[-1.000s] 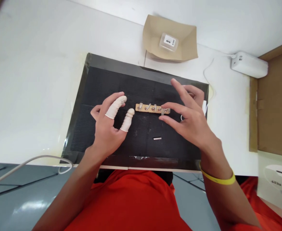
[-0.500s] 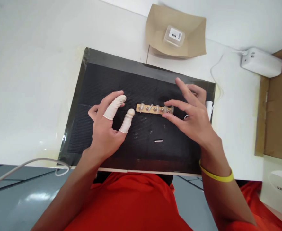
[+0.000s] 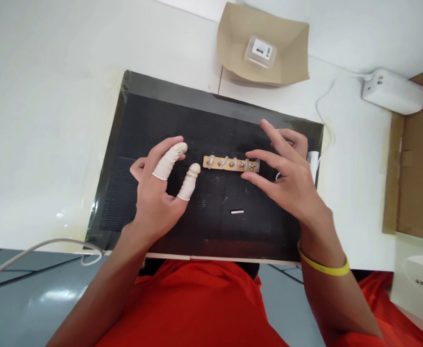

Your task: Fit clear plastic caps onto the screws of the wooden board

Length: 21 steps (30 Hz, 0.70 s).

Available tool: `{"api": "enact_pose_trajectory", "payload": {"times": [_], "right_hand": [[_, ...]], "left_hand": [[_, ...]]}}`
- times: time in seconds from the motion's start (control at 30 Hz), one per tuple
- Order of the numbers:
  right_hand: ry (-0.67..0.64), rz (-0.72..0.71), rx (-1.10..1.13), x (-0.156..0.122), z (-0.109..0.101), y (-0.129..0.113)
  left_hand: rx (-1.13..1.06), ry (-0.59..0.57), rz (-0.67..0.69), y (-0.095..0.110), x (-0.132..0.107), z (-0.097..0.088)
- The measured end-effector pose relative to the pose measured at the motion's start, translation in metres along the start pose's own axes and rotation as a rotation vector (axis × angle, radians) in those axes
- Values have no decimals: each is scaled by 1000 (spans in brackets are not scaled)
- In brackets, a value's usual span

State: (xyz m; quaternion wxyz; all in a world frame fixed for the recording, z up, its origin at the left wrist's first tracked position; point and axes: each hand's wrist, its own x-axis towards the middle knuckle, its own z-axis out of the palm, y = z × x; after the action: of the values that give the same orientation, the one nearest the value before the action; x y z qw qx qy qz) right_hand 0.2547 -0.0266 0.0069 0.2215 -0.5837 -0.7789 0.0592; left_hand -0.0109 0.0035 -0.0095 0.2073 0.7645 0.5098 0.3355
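Wooden strip lies flat on the black mat, between the hands, long axis running left to right, right end a touch nearer than the left. Clear pieces sit on it, some slanted, with small shiny bits beside them. The right hand is the nearer one: its forefinger tip is at the far edge, its thumb tip at the near edge, so the strip's right part passes between them and the pinch runs across the long axis. That gap looks slightly wider than the strip, nothing seen clamped; whether a fingertip brushes an edge, can't tell. The left hand is off the left end, covered thumb tip just beside it, thumb and forefinger spread wide, nothing held. White finger covers on both of those. Metal pin lies loose on the near side, apart from the strip, roughly parallel, closer to the right thumb than to the left
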Motion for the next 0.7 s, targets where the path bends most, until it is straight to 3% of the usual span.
{"api": "enact_pose_trajectory", "payload": {"times": [0.7], "right_hand": [[-15, -27, 6, 1, 2, 0]], "left_hand": [[9, -18, -21, 1, 1, 0]]}}
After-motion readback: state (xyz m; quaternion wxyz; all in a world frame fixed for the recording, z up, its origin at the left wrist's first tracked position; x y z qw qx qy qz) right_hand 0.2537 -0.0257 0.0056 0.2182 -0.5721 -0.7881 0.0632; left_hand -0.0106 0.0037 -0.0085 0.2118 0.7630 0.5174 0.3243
